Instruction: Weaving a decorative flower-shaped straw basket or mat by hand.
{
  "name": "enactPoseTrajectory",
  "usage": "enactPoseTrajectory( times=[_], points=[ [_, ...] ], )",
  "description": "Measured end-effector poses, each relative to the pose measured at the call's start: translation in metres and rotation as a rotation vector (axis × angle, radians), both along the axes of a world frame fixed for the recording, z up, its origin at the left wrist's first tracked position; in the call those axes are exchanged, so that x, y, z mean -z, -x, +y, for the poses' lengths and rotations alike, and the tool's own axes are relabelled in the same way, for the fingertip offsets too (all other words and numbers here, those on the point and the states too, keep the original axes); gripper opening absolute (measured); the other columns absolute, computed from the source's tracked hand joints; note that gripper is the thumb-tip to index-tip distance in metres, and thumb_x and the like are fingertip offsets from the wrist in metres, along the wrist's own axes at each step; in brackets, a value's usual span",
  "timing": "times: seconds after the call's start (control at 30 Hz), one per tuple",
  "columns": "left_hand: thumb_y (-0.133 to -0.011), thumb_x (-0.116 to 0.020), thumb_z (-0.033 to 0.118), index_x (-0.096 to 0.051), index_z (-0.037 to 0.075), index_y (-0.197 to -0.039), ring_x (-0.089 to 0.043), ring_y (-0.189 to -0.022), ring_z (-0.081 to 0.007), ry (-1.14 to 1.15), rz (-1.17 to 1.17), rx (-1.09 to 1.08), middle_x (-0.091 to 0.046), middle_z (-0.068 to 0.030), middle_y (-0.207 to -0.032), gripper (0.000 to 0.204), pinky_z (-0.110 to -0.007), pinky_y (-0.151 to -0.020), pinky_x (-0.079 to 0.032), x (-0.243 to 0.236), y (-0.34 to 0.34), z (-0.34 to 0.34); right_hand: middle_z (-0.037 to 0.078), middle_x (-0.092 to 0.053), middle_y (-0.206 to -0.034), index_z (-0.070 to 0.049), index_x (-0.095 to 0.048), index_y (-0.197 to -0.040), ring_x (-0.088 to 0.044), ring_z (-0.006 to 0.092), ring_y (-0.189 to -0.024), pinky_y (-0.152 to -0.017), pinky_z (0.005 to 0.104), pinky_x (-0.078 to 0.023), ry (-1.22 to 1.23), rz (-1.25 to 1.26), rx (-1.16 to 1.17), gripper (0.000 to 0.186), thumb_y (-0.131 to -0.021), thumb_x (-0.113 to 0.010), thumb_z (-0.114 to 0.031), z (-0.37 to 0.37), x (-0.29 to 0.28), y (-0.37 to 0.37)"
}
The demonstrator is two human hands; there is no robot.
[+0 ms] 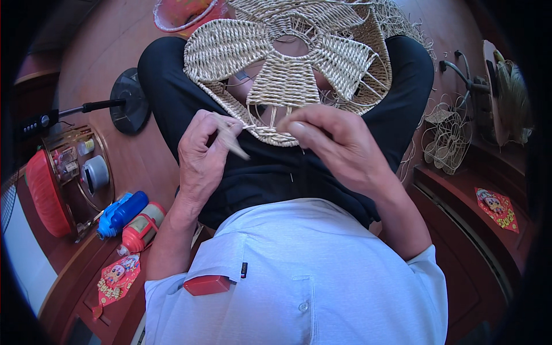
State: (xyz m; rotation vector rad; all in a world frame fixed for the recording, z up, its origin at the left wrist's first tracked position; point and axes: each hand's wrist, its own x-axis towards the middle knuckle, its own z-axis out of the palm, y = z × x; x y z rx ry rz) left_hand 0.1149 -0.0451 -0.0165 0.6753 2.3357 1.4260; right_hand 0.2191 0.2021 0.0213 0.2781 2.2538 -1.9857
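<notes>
Across the lap (pixel 253 185), we see the woven basket (pixel 282 83); left hand (pixel 201 152) pinches a pale strand (pixel 232 142); right hand (pixel 340 144) curls, pinch unclear. Slack tension could loosen the weave.

At top centre the woven piece (pixel 227 50) looks rough, like twisted straw (matt throughout); at lower centre the shirt (pixel 270 259) is smooth cloth; lower left, the blue bottle (pixel 133 206) looks plastic, glossy.
</notes>
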Motion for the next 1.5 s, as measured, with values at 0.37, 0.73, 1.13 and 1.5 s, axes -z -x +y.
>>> enactPoseTrajectory(
  times=[0.37, 0.73, 1.13, 1.5],
  points=[
    [-0.104, -0.082, 0.006, -0.078, -0.001, -0.103, -0.064, -0.090, -0.0089, 0.128, 0.038, -0.051, -0.070, -0.0018, -0.099, 0.008, -0.027, -0.081, -0.051, 0.002, 0.008, 0.003, 0.013, -0.079, -0.086, -0.008, -0.081, -0.090, -0.080, 0.0345, -0.079, -0.071, 0.0490, -0.063, -0.686, 0.130, 0.086, 0.024, -0.100, -0.079, -0.030, -0.057, 0.046, 0.028],
    [-0.107, -0.073, 0.010, -0.077, 0.004, -0.115, -0.077, -0.093, -0.0388, 0.305, 0.310, 0.047, -0.077, -0.0162, -0.101, 0.011, -0.046, -0.081, -0.061, -0.007, -0.006, 0.019, 0.013, -0.079, -0.085, -0.007, -0.078, -0.086, -0.080, 0.0337, -0.078, -0.070, 0.0483, -0.062, -0.764, 0.128, 0.149, 0.022, -0.095, -0.079, -0.027, -0.066, 0.058, 0.029],
    [-0.108, -0.068, 0.009, -0.074, 0.003, -0.131, -0.079, -0.104, -0.0410, 0.500, 0.262, 0.259, -0.080, -0.0217, -0.111, 0.024, -0.046, -0.091, -0.061, -0.022, 0.009, 0.016, 0.012, -0.074, -0.079, -0.007, -0.069, -0.080, -0.078, 0.0335, -0.074, -0.067, 0.0479, -0.062, -0.851, 0.265, 0.234, 0.021, -0.092, -0.079, -0.021, -0.078, 0.070, 0.031],
    [-0.107, -0.055, 0.010, -0.058, -0.004, -0.141, -0.055, -0.049, -0.0041, 0.230, -0.985, 0.267, -0.067, -0.0022, -0.079, 0.038, -0.020, -0.043, -0.042, -0.039, 0.054, 0.024, 0.015, -0.075, -0.094, -0.006, -0.070, -0.102, -0.078, 0.0376, -0.083, -0.073, 0.0503, -0.063, -0.620, 0.233, 0.199, 0.012, -0.101, -0.075, -0.017, -0.062, 0.062, 0.020]
  ],
)
